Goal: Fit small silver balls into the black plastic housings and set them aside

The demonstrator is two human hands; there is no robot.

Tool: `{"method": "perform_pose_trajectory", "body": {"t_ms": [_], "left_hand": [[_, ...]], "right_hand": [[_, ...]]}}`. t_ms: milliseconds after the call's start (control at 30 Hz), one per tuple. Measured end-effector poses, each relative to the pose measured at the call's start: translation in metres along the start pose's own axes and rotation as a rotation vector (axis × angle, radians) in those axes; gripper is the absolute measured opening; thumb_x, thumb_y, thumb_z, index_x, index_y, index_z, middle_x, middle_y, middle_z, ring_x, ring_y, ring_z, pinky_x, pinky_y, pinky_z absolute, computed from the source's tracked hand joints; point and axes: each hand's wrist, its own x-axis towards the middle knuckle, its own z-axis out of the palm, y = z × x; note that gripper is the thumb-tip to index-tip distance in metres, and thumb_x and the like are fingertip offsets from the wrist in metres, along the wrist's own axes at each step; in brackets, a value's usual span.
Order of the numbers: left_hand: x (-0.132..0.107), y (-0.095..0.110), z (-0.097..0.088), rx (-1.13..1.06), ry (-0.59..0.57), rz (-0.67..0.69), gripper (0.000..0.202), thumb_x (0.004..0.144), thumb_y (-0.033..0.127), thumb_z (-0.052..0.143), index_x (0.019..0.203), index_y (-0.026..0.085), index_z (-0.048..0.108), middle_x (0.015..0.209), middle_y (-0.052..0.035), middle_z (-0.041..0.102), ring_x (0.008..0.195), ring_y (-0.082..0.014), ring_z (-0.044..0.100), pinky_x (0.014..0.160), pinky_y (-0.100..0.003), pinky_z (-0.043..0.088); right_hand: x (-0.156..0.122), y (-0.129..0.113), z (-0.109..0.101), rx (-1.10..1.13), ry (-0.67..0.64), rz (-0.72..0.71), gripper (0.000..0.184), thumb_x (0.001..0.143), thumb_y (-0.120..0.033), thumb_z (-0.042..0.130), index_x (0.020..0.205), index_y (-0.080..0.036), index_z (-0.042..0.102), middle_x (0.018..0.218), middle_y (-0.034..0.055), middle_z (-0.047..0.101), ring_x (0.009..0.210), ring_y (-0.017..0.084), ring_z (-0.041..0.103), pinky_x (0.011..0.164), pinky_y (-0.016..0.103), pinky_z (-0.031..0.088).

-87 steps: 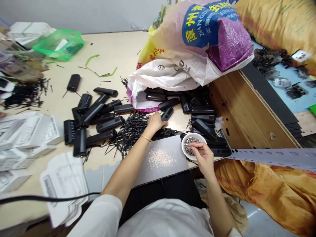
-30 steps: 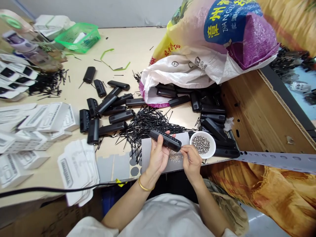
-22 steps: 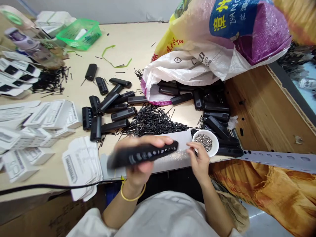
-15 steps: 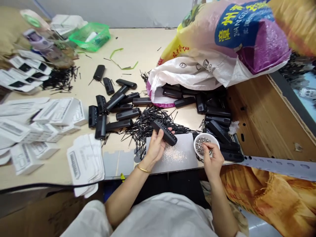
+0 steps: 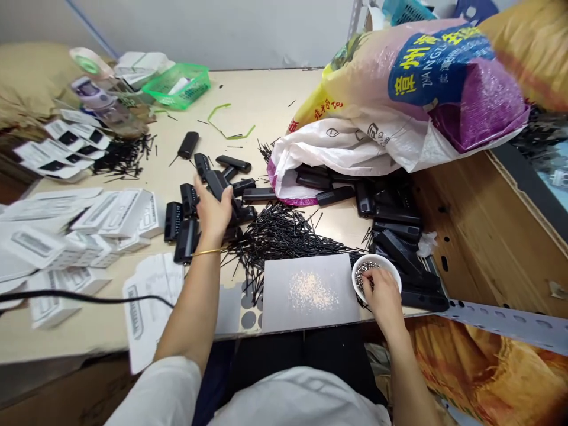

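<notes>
Over the pile at the left centre, my left hand (image 5: 210, 214) has its thumb and fingers around a long black plastic casing (image 5: 218, 183). Several similar black casings (image 5: 185, 239) lie beneath and beside it. At the front right, my right hand (image 5: 384, 294) dips into a white bowl (image 5: 394, 271) of small shiny metal pieces (image 5: 364, 270). Its fingers are pinched together, and whatever they hold is hidden. Between the hands lies a grey board (image 5: 277, 296) with pale crumbs scattered on it. Behind the board spreads a heap of thin black sticks (image 5: 279, 234).
A large printed sack (image 5: 350, 145) at the back right spills more black casings (image 5: 399, 248). White cartons (image 5: 110, 216) and flat white cards (image 5: 146, 296) occupy the left. A green basket (image 5: 195, 89) stands at the back. A cardboard wall (image 5: 492, 225) borders the right side.
My left hand has moved left and away from me, carrying the black casing from above the board to the pile. My right hand stays at the bowl. The view has shifted slightly.
</notes>
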Motion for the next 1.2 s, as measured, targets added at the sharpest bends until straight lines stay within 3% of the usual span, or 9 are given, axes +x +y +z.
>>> {"method": "perform_pose_trajectory", "body": {"t_ms": [100, 200, 367, 533, 633, 733, 833, 933, 1200], "left_hand": [[0.008, 0.013, 0.027, 0.449, -0.02, 0.366, 0.055, 0.086, 0.024, 0.057, 0.133, 0.001, 0.037, 0.139, -0.0266, 0.038, 0.132, -0.0347, 0.034, 0.112, -0.052, 0.023], [-0.019, 0.035, 0.097, 0.496, -0.422, 0.616, 0.038, 0.082, 0.016, 0.059, 0.12, 0.011, 0.054, 0.119, -0.0132, 0.058, 0.112, -0.0227, 0.053, 0.101, -0.035, 0.041], [-0.054, 0.053, 0.18, 0.684, -0.695, 0.684, 0.045, 0.086, 0.001, 0.036, 0.127, 0.007, 0.053, 0.113, -0.0224, 0.059, 0.104, -0.0317, 0.057, 0.081, -0.043, 0.048], [-0.053, 0.044, 0.131, 0.683, -0.723, 0.719, 0.038, 0.084, 0.004, 0.045, 0.121, 0.006, 0.057, 0.11, -0.021, 0.061, 0.104, -0.0319, 0.057, 0.087, -0.043, 0.046], [-0.067, 0.037, 0.089, 0.376, -0.662, 0.729, 0.031, 0.077, 0.01, 0.062, 0.108, 0.013, 0.064, 0.105, -0.0141, 0.065, 0.102, -0.0284, 0.057, 0.094, -0.043, 0.044], [-0.1, 0.03, 0.066, -0.222, -0.48, 0.413, 0.03, 0.07, 0.02, 0.075, 0.099, 0.018, 0.067, 0.102, -0.0078, 0.065, 0.1, -0.0235, 0.058, 0.096, -0.04, 0.043], [-0.138, 0.025, 0.058, -0.919, -0.39, -0.346, 0.026, 0.078, 0.032, 0.071, 0.1, 0.02, 0.063, 0.097, -0.004, 0.064, 0.095, -0.0209, 0.063, 0.093, -0.04, 0.047], [-0.162, 0.024, 0.054, -1.234, -0.397, -0.96, 0.021, 0.095, 0.035, 0.049, 0.094, 0.016, 0.056, 0.089, -0.0054, 0.065, 0.09, -0.0227, 0.067, 0.09, -0.043, 0.05], [-0.175, 0.025, 0.046, -1.267, -0.314, -1.129, 0.021, 0.096, 0.028, 0.042, 0.091, 0.011, 0.054, 0.088, -0.0087, 0.068, 0.086, -0.0211, 0.07, 0.077, -0.031, 0.056]], "right_hand": [[0.0, -0.001, 0.0, 0.022, 0.011, 0.019, 0.033, 0.095, -0.029, 0.035, 0.074, -0.014, 0.055, 0.077, 0.0067, 0.054, 0.077, 0.017, 0.046, 0.073, 0.028, 0.031], [0.0, -0.004, -0.002, 0.142, 0.051, 0.095, 0.03, 0.091, -0.031, 0.038, 0.074, -0.013, 0.055, 0.074, 0.0055, 0.055, 0.072, 0.014, 0.048, 0.071, 0.026, 0.035], [0.003, -0.01, -0.017, 0.565, 0.052, 0.415, 0.03, 0.085, -0.041, 0.053, 0.081, -0.012, 0.059, 0.074, 0.0045, 0.058, 0.062, 0.01, 0.052, 0.061, 0.02, 0.04], [0.009, -0.022, -0.026, 1.083, 0.055, 0.633, 0.043, 0.076, -0.048, 0.068, 0.093, -0.009, 0.061, 0.088, 0.0106, 0.063, 0.078, 0.014, 0.062, 0.066, 0.02, 0.048], [0.011, -0.032, -0.022, 1.241, 0.01, 0.645, 0.042, 0.073, -0.045, 0.074, 0.092, -0.01, 0.062, 0.089, 0.0105, 0.063, 0.081, 0.014, 0.063, 0.067, 0.02, 0.05], [0.011, -0.047, -0.016, 1.302, 0.021, 0.598, 0.036, 0.074, -0.04, 0.075, 0.09, -0.011, 0.063, 0.089, 0.0089, 0.063, 0.083, 0.014, 0.063, 0.07, 0.02, 0.051], [0.009, -0.066, -0.012, 1.268, 0.031, 0.488, 0.028, 0.078, -0.037, 0.07, 0.088, -0.011, 0.066, 0.089, 0.0078, 0.063, 0.083, 0.013, 0.062, 0.074, 0.021, 0.051], [0.004, -0.08, -0.008, 1.178, 0.044, 0.414, 0.025, 0.084, -0.036, 0.065, 0.089, -0.011, 0.066, 0.09, 0.0073, 0.062, 0.085, 0.012, 0.061, 0.078, 0.021, 0.05], [-0.012, -0.087, -0.002, 0.862, 0.15, 0.292, 0.019, 0.093, -0.029, 0.056, 0.09, -0.011, 0.062, 0.088, 0.0053, 0.06, 0.084, 0.01, 0.058, 0.078, 0.021, 0.046]]}}
